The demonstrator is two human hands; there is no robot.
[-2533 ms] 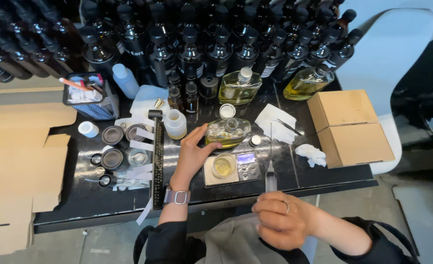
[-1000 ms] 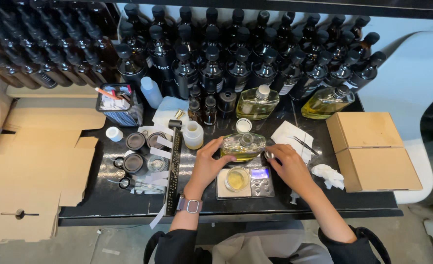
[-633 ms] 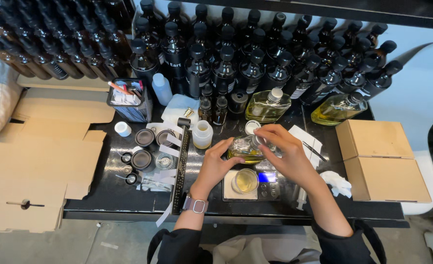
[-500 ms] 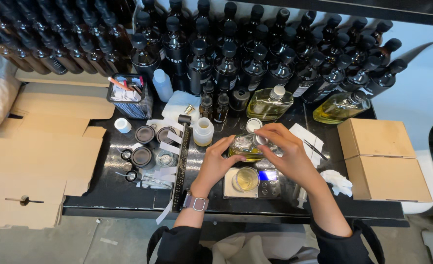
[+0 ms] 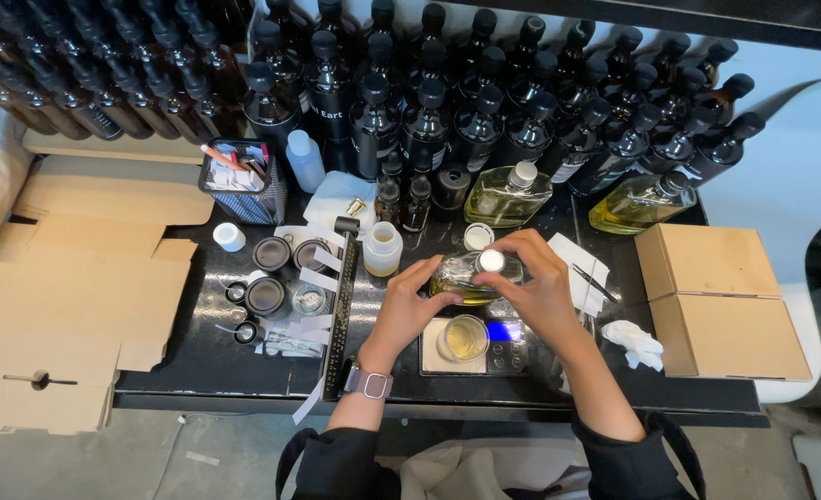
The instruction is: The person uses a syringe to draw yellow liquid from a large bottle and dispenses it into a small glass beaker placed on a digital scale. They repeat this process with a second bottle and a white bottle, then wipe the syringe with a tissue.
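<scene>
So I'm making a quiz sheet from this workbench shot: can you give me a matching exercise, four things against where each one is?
Things:
1. clear bottle of yellow liquid
2. small glass beaker
3. cardboard boxes
4. mesh pen holder

Places:
A. right end of the table
B. back left, by the dark bottles
C. between both hands
D. on the scale

Pairs: 1-C, 2-D, 3-A, 4-B
</scene>
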